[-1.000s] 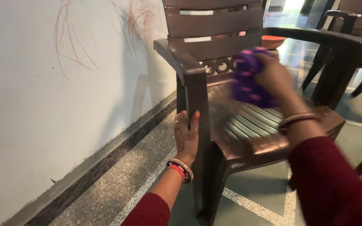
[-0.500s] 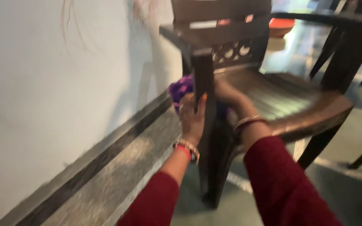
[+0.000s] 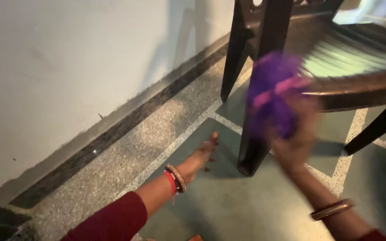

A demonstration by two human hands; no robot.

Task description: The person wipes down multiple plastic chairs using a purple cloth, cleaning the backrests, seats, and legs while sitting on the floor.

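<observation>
A purple cloth (image 3: 271, 91), bunched into a loose wad with lighter pink-purple patches, is pressed against the front leg of a dark brown plastic chair (image 3: 264, 27), just under the front edge of the seat. The wad is taller than it is wide, its long axis running roughly up and down along the leg and leaning slightly to the right at the top; motion blur softens its outline and hides any pattern.

The person's right hand (image 3: 291, 138) is closed around the lower part of the cloth, the fingers curled into the fabric, though blur makes the exact grip hard to read. A brown bangle (image 3: 331, 209) sits on that wrist, above a dark red sleeve.

The left hand (image 3: 202, 154) rests flat and open on the floor (image 3: 228, 209), fingers stretched toward the foot of the same chair leg, close to it but apart, holding nothing. Red and beaded bangles (image 3: 174, 179) circle its wrist.

The chair stands on green tiles with speckled white joints, near a grey speckled strip and a dark skirting band along a pale wall (image 3: 68, 67).
</observation>
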